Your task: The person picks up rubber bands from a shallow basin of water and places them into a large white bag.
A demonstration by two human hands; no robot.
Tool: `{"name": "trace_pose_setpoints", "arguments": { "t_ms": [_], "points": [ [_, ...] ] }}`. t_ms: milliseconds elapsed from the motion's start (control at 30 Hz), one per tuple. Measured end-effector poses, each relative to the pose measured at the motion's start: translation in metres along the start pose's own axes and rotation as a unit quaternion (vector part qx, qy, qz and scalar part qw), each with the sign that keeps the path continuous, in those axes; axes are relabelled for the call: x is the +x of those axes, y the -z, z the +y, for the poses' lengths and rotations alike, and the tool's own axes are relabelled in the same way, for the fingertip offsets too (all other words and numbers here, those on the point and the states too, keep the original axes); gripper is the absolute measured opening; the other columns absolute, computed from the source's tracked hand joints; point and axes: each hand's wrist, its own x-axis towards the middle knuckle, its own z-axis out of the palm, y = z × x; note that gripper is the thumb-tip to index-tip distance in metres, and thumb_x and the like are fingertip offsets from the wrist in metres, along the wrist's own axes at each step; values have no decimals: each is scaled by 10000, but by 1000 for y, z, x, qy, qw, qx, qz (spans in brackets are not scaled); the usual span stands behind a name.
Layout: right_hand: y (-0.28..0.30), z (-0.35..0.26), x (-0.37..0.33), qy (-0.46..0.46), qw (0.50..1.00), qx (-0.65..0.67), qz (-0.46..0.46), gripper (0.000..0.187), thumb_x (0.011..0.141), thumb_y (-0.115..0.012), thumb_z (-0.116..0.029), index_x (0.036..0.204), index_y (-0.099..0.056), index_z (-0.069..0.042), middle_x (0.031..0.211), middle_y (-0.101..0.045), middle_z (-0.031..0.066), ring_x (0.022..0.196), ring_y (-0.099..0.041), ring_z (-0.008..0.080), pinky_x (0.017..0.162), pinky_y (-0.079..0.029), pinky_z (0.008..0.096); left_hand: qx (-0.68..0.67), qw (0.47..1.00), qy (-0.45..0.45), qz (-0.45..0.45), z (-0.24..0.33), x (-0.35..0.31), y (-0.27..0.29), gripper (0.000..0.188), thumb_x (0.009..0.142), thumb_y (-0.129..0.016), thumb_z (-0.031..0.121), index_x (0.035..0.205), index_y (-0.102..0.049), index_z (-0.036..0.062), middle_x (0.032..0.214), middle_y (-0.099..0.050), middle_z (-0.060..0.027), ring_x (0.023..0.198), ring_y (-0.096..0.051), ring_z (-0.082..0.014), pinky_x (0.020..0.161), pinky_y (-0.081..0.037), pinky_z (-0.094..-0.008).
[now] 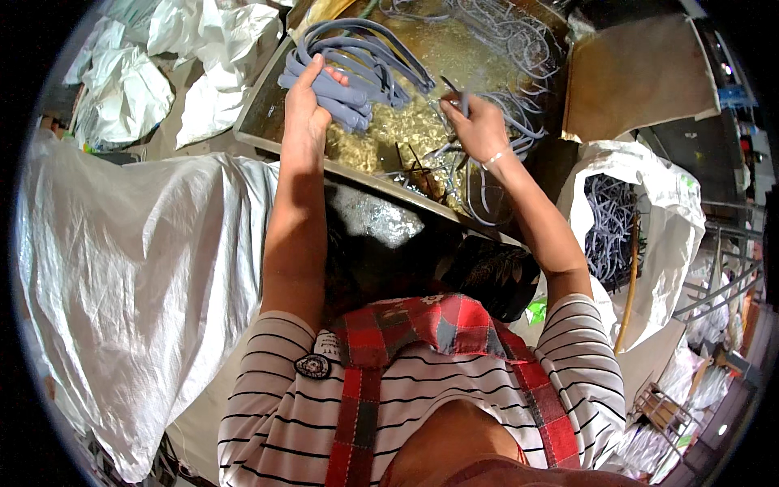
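Note:
A looped bundle of grey-blue flexible strips point(345, 97) hangs over the left part of a shallow metal tank point(258, 122) of water. My left hand point(304, 105) is closed around the bundle's near end, with the thumb up along it; the loops fan out toward the far right. Over the tank's right part, my right hand point(479, 128) is pinched closed on a grey strip point(464, 104). A dark pointed tip point(448, 84) juts out beside those fingers; its kind is unclear. Loose grey strips point(515, 49) lie tangled in the water at the far right, and others trail below my right hand.
An open white sack point(686, 215) full of short grey pieces stands at the right, a thin stick point(630, 284) leaning in it. A brown board point(641, 77) lies at the far right. White sheeting point(146, 268) covers something at the left; crumpled white sacks point(219, 61) lie beyond.

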Motion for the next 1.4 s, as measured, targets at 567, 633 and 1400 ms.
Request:
{"name": "trace_pose_setpoints", "arguments": {
  "t_ms": [567, 633, 1400],
  "points": [
    [-49, -11, 51, -24, 968, -240, -75, 230, 691, -604, -159, 842, -636, 12, 925, -603, 240, 882, -593, 352, 775, -482, 399, 80, 993, 75, -34, -18, -10, -14, 235, 776, -664, 142, 909, -538, -5, 710, -562, -99, 619, -575, -207, 598, -506, -347],
    [-43, -18, 43, -20, 960, -253, -119, 230, 691, -599, -157, 840, -635, 14, 917, -607, 234, 878, -595, 353, 776, -483, 395, 72, 994, 85, -24, -20, -6, -13, 212, 786, -655, 136, 903, -535, 7, 704, -557, -93, 615, -569, -203, 594, -502, -335],
    [185, 7, -165, 153, 815, -62, 556, 102, 837, -472, -38, 776, -500, 39, 783, -593, 176, 722, -583, 204, 658, -482, 249, -17, 999, 39, 25, -23, 13, 16, 187, 872, -522, 218, 839, -542, 35, 744, -597, -100, 695, -591, -248, 647, -495, -387]
  ]
}}
